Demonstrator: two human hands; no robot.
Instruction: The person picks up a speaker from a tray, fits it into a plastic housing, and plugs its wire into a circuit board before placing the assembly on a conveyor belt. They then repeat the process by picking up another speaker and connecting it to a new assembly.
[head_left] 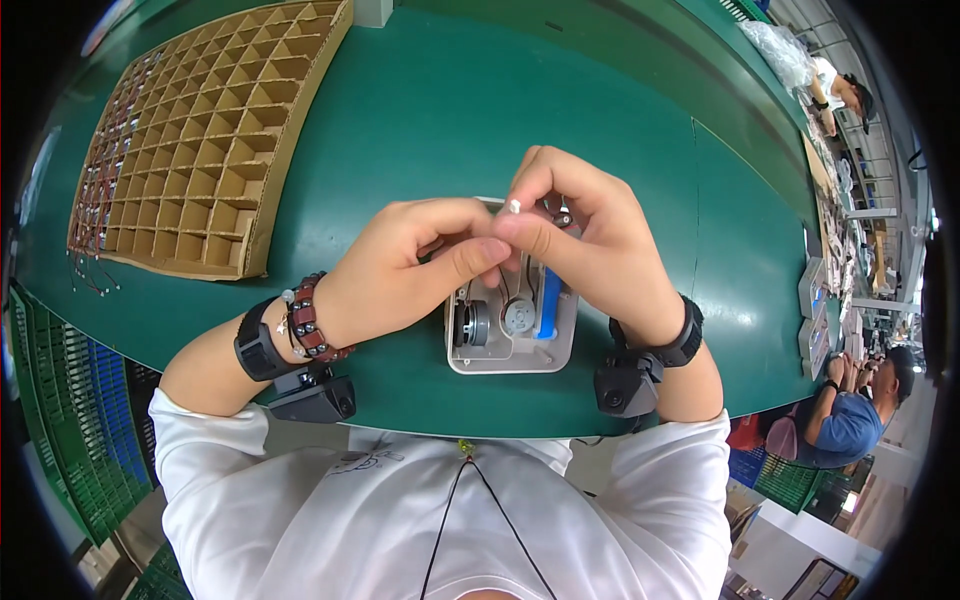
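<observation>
Both hands meet above a light grey plastic housing (pixel 568 355) that lies open on the green bench. My right hand (pixel 590 225) is closed in a pinch, with a small white connector (pixel 515 206) showing between thumb and forefinger. Close against it, my left hand (pixel 415 255) also has its thumb and fingers pressed together; whatever is between them is hidden. Below the fingers, inside the housing, sit a black round speaker (pixel 477 324), a silver disc-shaped part (pixel 519 317) and a blue block (pixel 549 302). Thin dark wires run up from the disc toward my hands.
A cardboard divider box (pixel 255 225) stands at the far left, with red-wired parts (pixel 105 170) in its left columns. Green crates (pixel 85 420) are beside the bench at left. Two people (pixel 850 425) work at the right, near a clear plastic bag (pixel 778 52) and stacked parts.
</observation>
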